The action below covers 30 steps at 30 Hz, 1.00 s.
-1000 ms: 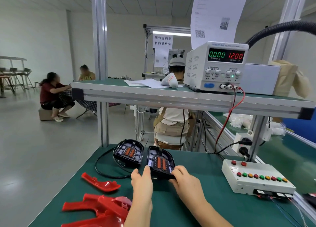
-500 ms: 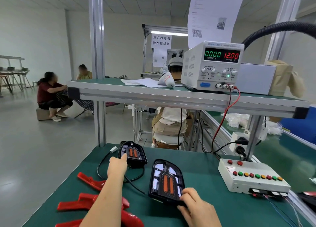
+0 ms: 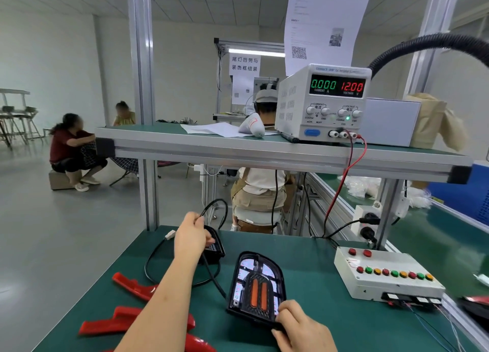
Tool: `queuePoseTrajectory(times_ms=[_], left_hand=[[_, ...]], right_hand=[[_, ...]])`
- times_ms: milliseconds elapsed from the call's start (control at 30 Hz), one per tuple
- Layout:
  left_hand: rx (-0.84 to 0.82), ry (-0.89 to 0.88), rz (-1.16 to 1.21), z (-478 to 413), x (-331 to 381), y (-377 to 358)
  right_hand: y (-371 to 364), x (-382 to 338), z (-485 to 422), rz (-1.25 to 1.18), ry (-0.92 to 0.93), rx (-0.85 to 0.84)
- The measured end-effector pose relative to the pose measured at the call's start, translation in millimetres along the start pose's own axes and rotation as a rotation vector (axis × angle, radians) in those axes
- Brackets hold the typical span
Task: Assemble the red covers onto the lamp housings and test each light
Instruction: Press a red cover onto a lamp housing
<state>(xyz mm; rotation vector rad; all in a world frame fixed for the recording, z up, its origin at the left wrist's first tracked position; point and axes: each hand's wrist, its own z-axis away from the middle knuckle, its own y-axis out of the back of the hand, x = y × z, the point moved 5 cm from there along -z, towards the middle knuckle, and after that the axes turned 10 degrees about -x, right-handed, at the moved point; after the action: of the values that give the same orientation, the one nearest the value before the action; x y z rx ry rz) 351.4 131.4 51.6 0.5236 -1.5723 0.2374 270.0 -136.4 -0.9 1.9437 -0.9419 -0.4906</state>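
Near lamp housing (image 3: 255, 288): black, with two orange strips down the middle of its face. It is tipped up so the face looks toward the camera, at the near middle of the green table (image 3: 304, 253).
Right hand (image 3: 299, 325): fingers curled round the near right corner of the near lamp housing, holding it.
Far lamp housing (image 3: 215, 245): black, further back and to the left on the table, and well apart from the near one. Most of it is hidden under the left hand.
Left hand (image 3: 191, 236): arm reached forward, fingers curled down over the far lamp housing and gripping it. Cannot tell whether it also pinches the cable.
Hands: apart, one on each housing.
Cable (image 3: 211, 277): black. It runs from the near lamp housing's left edge back toward the far one. One loop stands up beside the left thumb, another lies on the table to the left.
Plug (image 3: 170, 234): small and white, on the cable's end at the table's back left edge.
Red covers (image 3: 135, 288): loose on the table at near left, none fitted. One lies alone, and more lie nearer the camera, partly behind the left forearm.
Button box (image 3: 389, 275): white, on the table at right, with a row of red, green and yellow buttons.
Power supply (image 3: 322, 102): on the shelf (image 3: 238, 150) above, showing 0.000 current and 12.00 voltage.
Red lead (image 3: 344, 179): hangs from the supply's front terminals down behind the table.
Background: people sit at other stations.
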Motion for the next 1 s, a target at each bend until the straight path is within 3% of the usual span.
queuePoseTrajectory(times_ms=[267, 633, 800, 1000], left_hand=[[-0.257, -0.085, 0.258, 25.4, 25.6, -25.7], [-0.574, 0.1, 0.091, 60.9, 5.4, -32.4], [-0.551, 0.102, -0.233, 64.4, -4.0, -31.2], [-0.575, -0.013, -0.937, 72.3, -15.7, -55.8]], right_hand=[[12.7, 7.7, 9.0, 0.053, -0.11, -0.11], [26.6, -3.2, 40.5, -0.025, -0.242, -0.252], [37.8, -21.7, 44.3, -0.037, -0.253, -0.339], [50.0, -42.0, 49.3, 0.011, -0.249, -0.521]])
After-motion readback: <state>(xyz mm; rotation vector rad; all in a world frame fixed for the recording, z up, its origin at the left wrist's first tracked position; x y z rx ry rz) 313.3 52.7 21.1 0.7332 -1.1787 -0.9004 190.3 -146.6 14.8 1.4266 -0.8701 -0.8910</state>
